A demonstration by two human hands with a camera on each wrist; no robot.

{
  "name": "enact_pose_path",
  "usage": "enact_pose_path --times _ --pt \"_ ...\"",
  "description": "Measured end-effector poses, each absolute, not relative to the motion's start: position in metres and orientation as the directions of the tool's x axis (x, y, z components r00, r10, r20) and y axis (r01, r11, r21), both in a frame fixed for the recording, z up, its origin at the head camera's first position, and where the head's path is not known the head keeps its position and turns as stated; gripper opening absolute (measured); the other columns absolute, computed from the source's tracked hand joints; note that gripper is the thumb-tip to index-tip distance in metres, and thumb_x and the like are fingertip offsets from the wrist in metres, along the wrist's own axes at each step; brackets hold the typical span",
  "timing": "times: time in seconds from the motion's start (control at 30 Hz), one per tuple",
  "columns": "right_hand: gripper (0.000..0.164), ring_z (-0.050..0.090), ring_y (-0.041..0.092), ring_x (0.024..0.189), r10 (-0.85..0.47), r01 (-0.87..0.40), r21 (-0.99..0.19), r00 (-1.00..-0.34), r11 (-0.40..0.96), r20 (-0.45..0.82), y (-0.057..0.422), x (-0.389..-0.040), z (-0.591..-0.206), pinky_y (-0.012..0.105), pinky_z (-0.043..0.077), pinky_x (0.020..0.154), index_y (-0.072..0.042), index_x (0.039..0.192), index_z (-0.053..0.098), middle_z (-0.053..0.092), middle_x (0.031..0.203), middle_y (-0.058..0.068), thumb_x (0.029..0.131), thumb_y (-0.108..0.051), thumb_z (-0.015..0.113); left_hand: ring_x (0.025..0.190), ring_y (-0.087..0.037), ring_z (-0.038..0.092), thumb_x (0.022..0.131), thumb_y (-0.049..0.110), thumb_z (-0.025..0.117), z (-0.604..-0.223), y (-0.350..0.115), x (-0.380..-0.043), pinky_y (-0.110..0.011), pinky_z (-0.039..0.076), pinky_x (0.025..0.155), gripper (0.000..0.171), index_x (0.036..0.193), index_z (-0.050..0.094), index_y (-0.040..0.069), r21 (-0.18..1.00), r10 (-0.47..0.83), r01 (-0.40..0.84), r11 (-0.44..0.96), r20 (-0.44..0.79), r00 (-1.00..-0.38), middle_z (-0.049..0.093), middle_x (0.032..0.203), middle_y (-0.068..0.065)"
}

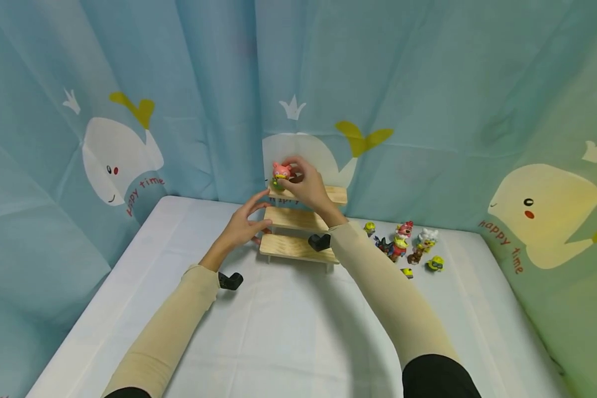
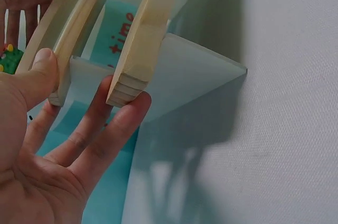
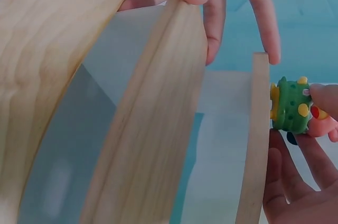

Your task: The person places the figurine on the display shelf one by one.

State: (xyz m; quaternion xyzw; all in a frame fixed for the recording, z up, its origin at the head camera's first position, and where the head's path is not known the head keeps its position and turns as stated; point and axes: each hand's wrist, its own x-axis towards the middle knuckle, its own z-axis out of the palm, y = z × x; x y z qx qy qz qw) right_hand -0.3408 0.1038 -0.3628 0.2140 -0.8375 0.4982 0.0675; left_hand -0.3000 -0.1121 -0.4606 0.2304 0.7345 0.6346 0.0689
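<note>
A three-tier wooden shelf stand (image 1: pixel 291 247) rises near the back of the table. Over the left end of its top board, my right hand (image 1: pixel 308 185) pinches a toy figurine (image 1: pixel 281 169) with a pink head and a green, yellow-spotted body. In the right wrist view, the figurine's yellow feet (image 3: pixel 274 102) are right at the top board (image 3: pixel 256 134). My left hand (image 1: pixel 240 225) holds the stand's left end. The left wrist view has its thumb (image 2: pixel 45 68) against the middle board, with its fingers spread along the board ends.
Several small figurines (image 1: pixel 400 243) stand and lie in a group on the white-covered table (image 1: pixel 258 342), right of the stand. A light blue whale-print curtain (image 1: pixel 219 99) hangs behind the table. Translucent side panels (image 2: pixel 195 71) support the boards.
</note>
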Motion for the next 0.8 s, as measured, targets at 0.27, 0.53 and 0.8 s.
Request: enact_pose_path --times 0.27,0.53,0.8 --pt "0.038 0.070 0.030 0.099 -0.307 -0.423 -0.804 -0.899 0.418 0.314 0.1012 -0.3391 -0.3619 0.039 0.060 0.085 -0.015 0.131 0.060 0.068 0.124 0.014 0.097 -0.014 0.075 0.088 -0.034 0.075 0.101 0.018 0.068 -0.4610 -0.1127 -0.2983 -0.066 0.058 0.059 0.075 0.161 0.030 0.043 0.961 0.422 0.256 0.102 0.191 -0.886 0.042 0.159 -0.015" --pt "0.038 0.071 0.031 0.098 -0.324 -0.443 -0.794 -0.888 0.417 0.326 0.1017 -0.3395 -0.3652 0.040 0.061 0.085 -0.016 0.132 0.060 0.069 0.122 0.014 0.097 -0.014 0.074 0.087 -0.036 0.075 0.101 0.015 0.067 -0.4628 -0.1130 -0.2985 -0.065 0.057 0.056 0.076 0.163 0.029 0.038 0.957 0.431 0.277 0.088 0.215 -0.876 0.040 0.160 -0.019" --pt "0.038 0.071 0.031 0.097 -0.338 -0.464 -0.784 -0.877 0.413 0.341 0.1025 -0.3407 -0.3665 0.041 0.061 0.084 -0.016 0.133 0.059 0.070 0.121 0.014 0.098 -0.013 0.073 0.087 -0.032 0.076 0.101 0.017 0.068 -0.4640 -0.1126 -0.3002 -0.064 0.058 0.058 0.076 0.161 0.029 0.043 0.953 0.423 0.278 0.121 0.204 -0.883 0.039 0.160 -0.016"
